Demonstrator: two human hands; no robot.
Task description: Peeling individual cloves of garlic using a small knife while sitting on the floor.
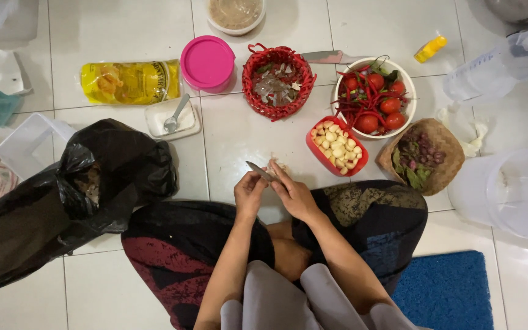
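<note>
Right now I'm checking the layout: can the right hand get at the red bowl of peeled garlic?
Probably yes. The right hand is beside the red bowl of peeled garlic, with only bare floor tile between them, though it is busy at the small knife with the left hand.

Setting: a home kitchen floor, used as a food-preparation area. Evidence: white glazed floor tiles (245, 137) carry cooking ingredients and household ware. A white bowl (406, 116) holds tomatoes and red chillies; a red dish (314, 150) holds peeled garlic; a woven tray (450, 146) holds shallots. A yellow oil pouch (129, 81), a salt tub with spoon (172, 119), a red basket (276, 82) of peelings, a black rubbish bag (44, 208) and a blue mat (447, 290) lie about a seated person.
</note>
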